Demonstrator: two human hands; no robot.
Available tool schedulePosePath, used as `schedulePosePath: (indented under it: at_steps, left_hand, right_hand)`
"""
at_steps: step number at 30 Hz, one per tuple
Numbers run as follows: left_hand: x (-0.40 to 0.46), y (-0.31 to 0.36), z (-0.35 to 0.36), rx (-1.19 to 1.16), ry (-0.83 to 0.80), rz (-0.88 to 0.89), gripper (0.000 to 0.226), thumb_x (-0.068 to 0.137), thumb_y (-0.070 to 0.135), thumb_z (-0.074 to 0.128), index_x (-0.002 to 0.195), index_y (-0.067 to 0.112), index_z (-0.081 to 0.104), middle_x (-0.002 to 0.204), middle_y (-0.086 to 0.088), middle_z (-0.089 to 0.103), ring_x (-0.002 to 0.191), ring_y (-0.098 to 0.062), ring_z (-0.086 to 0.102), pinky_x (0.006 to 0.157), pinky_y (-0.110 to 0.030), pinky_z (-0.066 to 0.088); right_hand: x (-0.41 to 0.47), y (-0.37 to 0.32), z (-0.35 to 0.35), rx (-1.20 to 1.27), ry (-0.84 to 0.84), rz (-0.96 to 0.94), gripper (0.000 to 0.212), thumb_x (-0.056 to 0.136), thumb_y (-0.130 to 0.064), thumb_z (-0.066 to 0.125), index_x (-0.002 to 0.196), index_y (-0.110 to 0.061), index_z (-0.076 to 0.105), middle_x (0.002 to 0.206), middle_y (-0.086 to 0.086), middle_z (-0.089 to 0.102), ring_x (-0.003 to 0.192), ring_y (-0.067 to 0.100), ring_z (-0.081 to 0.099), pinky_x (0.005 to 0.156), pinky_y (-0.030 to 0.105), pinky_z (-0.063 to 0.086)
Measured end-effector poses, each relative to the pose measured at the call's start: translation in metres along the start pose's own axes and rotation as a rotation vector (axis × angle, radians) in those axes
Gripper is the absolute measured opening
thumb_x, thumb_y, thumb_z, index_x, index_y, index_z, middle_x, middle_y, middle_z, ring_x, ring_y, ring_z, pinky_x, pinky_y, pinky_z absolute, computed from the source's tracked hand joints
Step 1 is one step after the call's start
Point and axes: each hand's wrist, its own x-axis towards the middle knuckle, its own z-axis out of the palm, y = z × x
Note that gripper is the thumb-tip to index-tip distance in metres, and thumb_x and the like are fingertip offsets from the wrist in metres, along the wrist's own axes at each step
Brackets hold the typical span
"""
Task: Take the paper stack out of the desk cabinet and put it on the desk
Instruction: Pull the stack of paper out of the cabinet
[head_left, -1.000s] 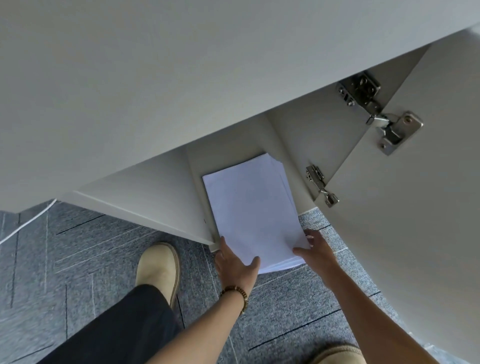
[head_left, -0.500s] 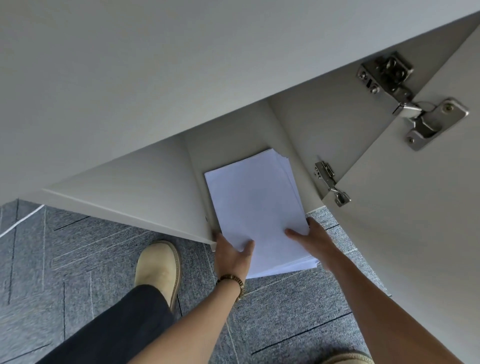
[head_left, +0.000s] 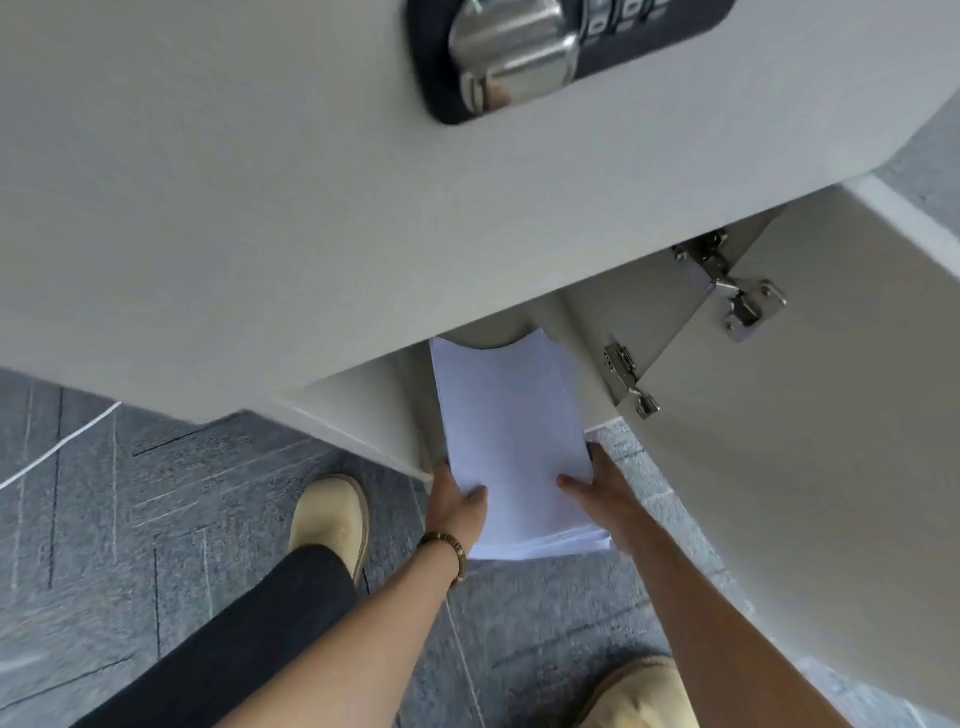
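A white paper stack juts out of the low desk cabinet, its near end past the cabinet's front edge and its far end bent under the panel above. My left hand grips the stack's near left corner, thumb on top. My right hand grips the near right side, thumb lying on the top sheet. Both hands are shut on the paper. The desk top is out of view.
The open cabinet door with two metal hinges stands at the right. A drawer front with a black combination lock looms overhead. My beige shoes rest on grey carpet; a white cable crosses the left.
The view has tilted up, bringing the lock into sight. Both hands have closed tighter on the stack, which has come further out of the cabinet and now bends at its far end.
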Motion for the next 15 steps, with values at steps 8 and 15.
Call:
schedulePosePath:
  at_steps: [8,15]
  left_hand:
    - [-0.117,0.011,-0.044,-0.011,-0.089,-0.074,0.058,0.088,0.005,0.062,0.140,0.019,0.041,0.138,-0.006,0.057,0.118,-0.025,0.058,0.103,-0.038,0.046]
    - [-0.263,0.029,-0.087,-0.024,-0.136,-0.072,0.054,0.086,0.007,0.061,0.137,0.015,0.043,0.129,-0.005,0.062,0.107,-0.024,0.061,0.092,-0.034,0.050]
  right_hand:
    - [-0.146,-0.026,-0.026,0.012,-0.008,0.107,0.053,0.087,-0.007,0.063,0.137,-0.011,0.046,0.125,0.013,0.063,0.112,0.032,0.059,0.095,0.043,0.050]
    - [-0.323,-0.038,-0.043,0.101,0.101,0.071,0.046,0.085,-0.009,0.064,0.127,-0.021,0.049,0.106,-0.004,0.065,0.096,0.023,0.063,0.073,0.030,0.049]
